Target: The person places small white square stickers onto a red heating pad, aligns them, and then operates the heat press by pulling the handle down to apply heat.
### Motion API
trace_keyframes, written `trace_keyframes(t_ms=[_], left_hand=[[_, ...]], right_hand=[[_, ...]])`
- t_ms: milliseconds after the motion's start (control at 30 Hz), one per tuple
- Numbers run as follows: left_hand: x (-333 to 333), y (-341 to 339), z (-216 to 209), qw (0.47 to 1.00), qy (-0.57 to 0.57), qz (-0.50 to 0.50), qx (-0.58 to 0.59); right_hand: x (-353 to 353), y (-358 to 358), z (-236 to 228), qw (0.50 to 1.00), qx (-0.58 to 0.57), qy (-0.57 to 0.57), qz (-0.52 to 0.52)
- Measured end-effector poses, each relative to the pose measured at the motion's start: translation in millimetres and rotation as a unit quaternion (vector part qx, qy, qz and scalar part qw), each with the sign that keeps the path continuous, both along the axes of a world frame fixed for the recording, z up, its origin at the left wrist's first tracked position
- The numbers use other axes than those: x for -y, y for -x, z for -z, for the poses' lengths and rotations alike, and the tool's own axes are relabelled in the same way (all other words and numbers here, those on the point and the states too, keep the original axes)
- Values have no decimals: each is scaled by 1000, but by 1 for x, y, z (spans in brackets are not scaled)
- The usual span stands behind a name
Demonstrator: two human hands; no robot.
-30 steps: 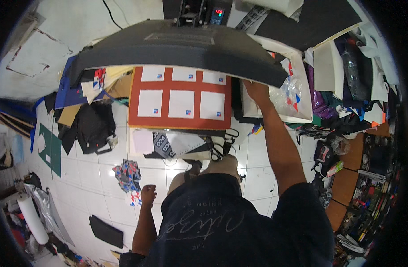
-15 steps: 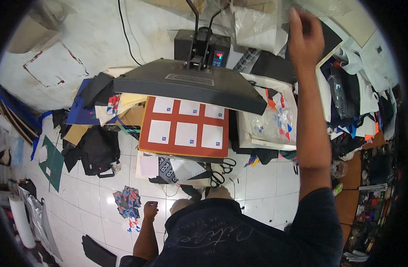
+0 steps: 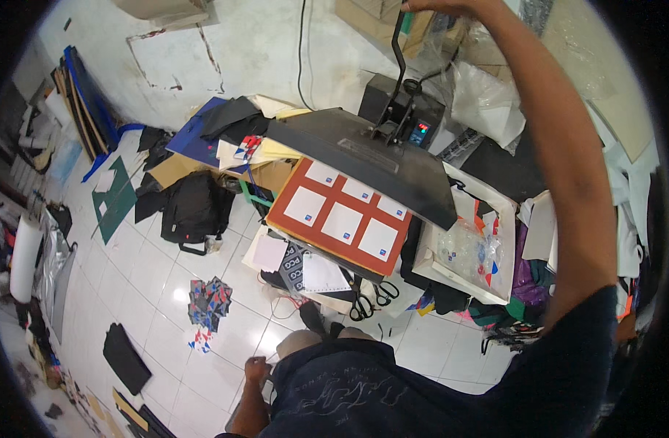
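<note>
At the top edge, my right hand [image 3: 438, 6] is closed round the lever [image 3: 397, 55] of a heat press, partly cut off by the frame. The press's dark upper plate [image 3: 360, 157] is raised at a slant over a reddish-brown pad [image 3: 327, 191]. Several white squares, each with a small blue-and-red print in one corner, lie in two rows on the pad; the plate partly covers the back row. A control box [image 3: 420, 131] with a lit display stands behind the plate. My left hand [image 3: 257, 369] is curled closed beside my leg, with nothing visible in it.
Right of the press stands a white box [image 3: 506, 281] with plastic and coloured scraps. Two pairs of scissors [image 3: 364, 303] lie at the table's front. On the tiled floor are a pile of printed pieces [image 3: 209, 305], a black bag [image 3: 196, 208] and a green cutting mat [image 3: 115, 201].
My right hand has moved left from the upper right onto the lever. The view has turned, so the press appears tilted and farther right. The upper plate remains raised.
</note>
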State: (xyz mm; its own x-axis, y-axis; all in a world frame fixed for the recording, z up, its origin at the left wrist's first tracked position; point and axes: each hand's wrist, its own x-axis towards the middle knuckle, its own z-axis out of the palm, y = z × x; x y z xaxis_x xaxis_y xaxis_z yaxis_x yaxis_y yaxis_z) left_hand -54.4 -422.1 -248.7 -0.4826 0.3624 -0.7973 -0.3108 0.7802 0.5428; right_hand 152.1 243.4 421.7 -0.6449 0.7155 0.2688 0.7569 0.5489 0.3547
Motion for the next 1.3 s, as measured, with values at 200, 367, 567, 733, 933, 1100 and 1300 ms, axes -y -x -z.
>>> trace_keyframes(t_ms=[200,367,567,733,933,1100,1300], left_hand=[[91,-61,43,998,43,51,-4],[65,-78,40,984,13,131,-123],[-21,-56,-14,991,-29,-127,-27],[-27,-56,-21,996,0,-83,-42],[1,-67,-13,991,63,-65,-93],[70,-70,-11,982,85,-89,-143],[161,-109,-1,959,140,-233,-78]], right_hand=[[94,22,84,928,-22,369,-49],[136,31,239,748,-111,651,-69],[195,45,350,845,-151,512,-15],[207,54,376,895,-144,421,-15],[212,63,390,918,-98,383,16],[198,51,413,942,-115,315,-28],[238,68,389,922,-155,354,-15]])
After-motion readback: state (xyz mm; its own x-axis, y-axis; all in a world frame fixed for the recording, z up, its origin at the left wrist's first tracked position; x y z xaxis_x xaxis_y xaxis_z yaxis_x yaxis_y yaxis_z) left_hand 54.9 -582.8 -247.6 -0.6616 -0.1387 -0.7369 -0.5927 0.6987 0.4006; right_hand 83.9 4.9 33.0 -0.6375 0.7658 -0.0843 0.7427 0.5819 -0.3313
